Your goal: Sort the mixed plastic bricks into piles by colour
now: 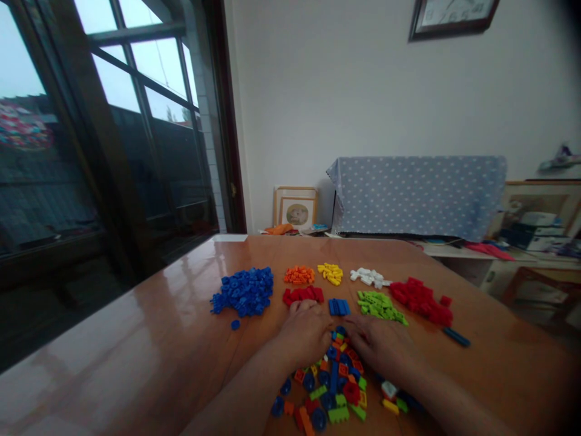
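My left hand (306, 329) rests palm down at the near edge of a small group of red bricks (303, 295), its fingertips touching or just in front of them. Its fingers are bent a little and look open; the space under the palm is hidden. My right hand (381, 341) reaches in from the right, fingers open and low over the top of a mixed pile of toy bricks (336, 381). Flat blue pieces (339, 307) lie side by side just beyond its fingertips. Green bricks (381, 306) lie behind the right hand.
Sorted heaps stand farther back: blue pieces (245, 290), orange (299, 275), yellow (330, 273), white (367, 277) and red bricks (422, 301). One round blue piece (235, 324) and a dark blue strip (456, 336) lie apart on the glossy wooden table (149, 351).
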The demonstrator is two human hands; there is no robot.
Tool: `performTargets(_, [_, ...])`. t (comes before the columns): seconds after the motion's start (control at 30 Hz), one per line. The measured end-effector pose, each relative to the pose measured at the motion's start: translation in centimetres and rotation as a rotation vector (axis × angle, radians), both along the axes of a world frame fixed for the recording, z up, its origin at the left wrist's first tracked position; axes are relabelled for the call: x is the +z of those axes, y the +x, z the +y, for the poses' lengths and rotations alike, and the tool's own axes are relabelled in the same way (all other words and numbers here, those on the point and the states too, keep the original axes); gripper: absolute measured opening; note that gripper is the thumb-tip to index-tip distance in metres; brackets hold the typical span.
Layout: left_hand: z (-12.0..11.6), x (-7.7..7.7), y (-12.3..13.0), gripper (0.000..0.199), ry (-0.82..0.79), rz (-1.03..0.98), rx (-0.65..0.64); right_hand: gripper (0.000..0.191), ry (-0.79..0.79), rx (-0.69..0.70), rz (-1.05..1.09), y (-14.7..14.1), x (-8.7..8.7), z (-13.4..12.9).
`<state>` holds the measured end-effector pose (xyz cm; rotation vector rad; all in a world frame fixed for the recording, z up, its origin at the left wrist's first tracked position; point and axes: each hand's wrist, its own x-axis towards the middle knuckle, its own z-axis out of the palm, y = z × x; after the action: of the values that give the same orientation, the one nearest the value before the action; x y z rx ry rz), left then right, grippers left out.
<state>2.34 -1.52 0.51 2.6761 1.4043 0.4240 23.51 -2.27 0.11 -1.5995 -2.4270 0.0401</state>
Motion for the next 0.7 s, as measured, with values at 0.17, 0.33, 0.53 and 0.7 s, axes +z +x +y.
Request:
performTargets(0.17, [0.0, -0.3, 0.5, 0.023, 0.017, -0.034, -0.009, 0.037, -0.012, 0.035, -0.076, -0.6, 0.1, -0.4])
performTargets(0.33, [0.0, -0.6, 0.5, 0.027, 0.011, -0.049, -0.013, 0.032, -0.067, 0.052, 0.007, -0.5, -0.4, 0.2])
performTargets(0.53, [-0.1, -0.4, 0.5, 0.025, 0.019, -0.057, -0.008, 0.02, -0.158, 0.054, 0.203, -0.1, -0.6, 0.7])
performTargets(0.7, [-0.3, 0.2, 0.6, 0.023, 0.001, -0.118, -0.023, 0.015, -0.175, 0.08, 0.379, 0.2, -1.5, 1.2])
